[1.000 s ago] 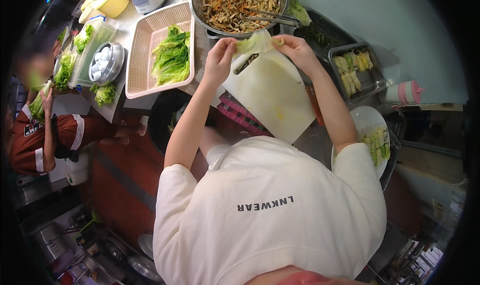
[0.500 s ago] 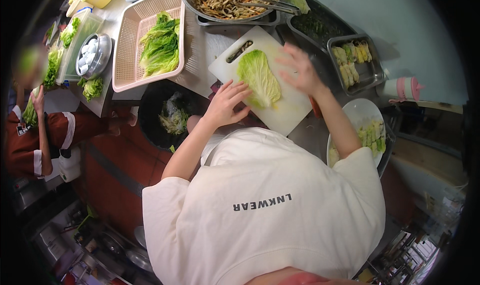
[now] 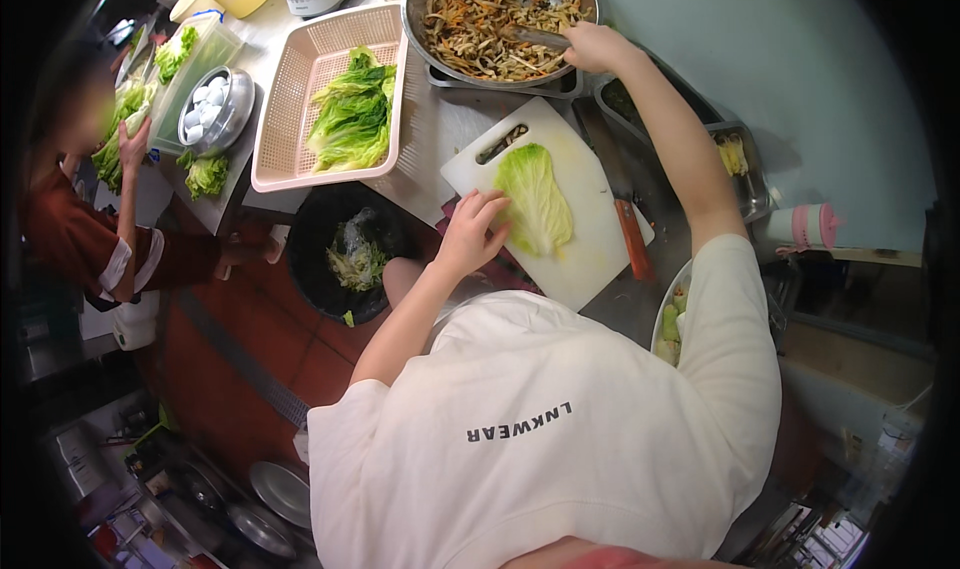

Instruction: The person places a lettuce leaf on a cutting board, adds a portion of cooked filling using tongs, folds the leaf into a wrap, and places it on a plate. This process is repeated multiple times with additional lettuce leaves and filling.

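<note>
A pale green cabbage leaf [image 3: 536, 201] lies spread on the white cutting board [image 3: 590, 274]. My left hand [image 3: 472, 233] is at the leaf's left edge, fingers stretched and apart, holding nothing. At the far side, my right hand [image 3: 597, 49] grips metal tongs [image 3: 540, 37] whose tips reach into shredded filling [image 3: 470, 19], brown with orange strips. That filling sits in a large metal bowl [image 3: 411, 31]. Beside the board's right edge lies a knife [image 3: 630, 234] with a wooden handle.
Left of the board stands a pink basket [image 3: 268, 154] of cabbage leaves. Below it is a black bin [image 3: 310, 279] with scraps. Metal trays [image 3: 760, 194] and a plate of rolls [image 3: 670, 334] are at right. A co-worker [image 3: 80, 209] handles greens at far left.
My right hand has moved from above the cutting board to the bowl and taken hold of the tongs, which lay across its rim. My left hand stays by the leaf. The view has shifted slightly.
</note>
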`<state>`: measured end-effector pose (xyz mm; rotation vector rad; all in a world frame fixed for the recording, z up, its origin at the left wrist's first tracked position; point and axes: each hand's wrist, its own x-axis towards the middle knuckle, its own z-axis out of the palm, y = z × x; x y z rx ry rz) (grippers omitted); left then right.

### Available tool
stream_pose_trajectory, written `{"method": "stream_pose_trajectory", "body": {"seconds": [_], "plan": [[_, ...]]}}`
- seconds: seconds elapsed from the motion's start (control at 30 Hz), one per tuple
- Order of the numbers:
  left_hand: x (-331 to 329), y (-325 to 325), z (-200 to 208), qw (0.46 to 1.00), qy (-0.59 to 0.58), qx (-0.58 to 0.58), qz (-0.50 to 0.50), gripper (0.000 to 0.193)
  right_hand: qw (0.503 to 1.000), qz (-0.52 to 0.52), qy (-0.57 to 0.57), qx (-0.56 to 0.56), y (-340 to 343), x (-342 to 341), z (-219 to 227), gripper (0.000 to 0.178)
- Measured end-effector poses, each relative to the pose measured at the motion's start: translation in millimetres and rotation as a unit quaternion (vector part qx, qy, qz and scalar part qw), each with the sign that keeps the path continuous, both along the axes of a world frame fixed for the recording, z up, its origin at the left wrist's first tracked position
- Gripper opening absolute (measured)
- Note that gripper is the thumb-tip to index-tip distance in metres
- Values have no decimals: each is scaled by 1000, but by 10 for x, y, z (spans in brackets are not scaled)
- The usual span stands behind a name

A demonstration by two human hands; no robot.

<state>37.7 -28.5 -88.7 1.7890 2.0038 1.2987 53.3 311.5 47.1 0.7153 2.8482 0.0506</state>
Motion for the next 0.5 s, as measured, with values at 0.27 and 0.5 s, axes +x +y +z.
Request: {"method": "stream_pose_trajectory", "body": {"seconds": [0.27,0.5], "plan": [[-13,-44,77,998,-49,-26,-14,38,996,77,-51,11,-130,-18,151,30],[-64,-61,104,995,-87,-38,-31,37,995,81,45,36,-52,89,49,30]]}}
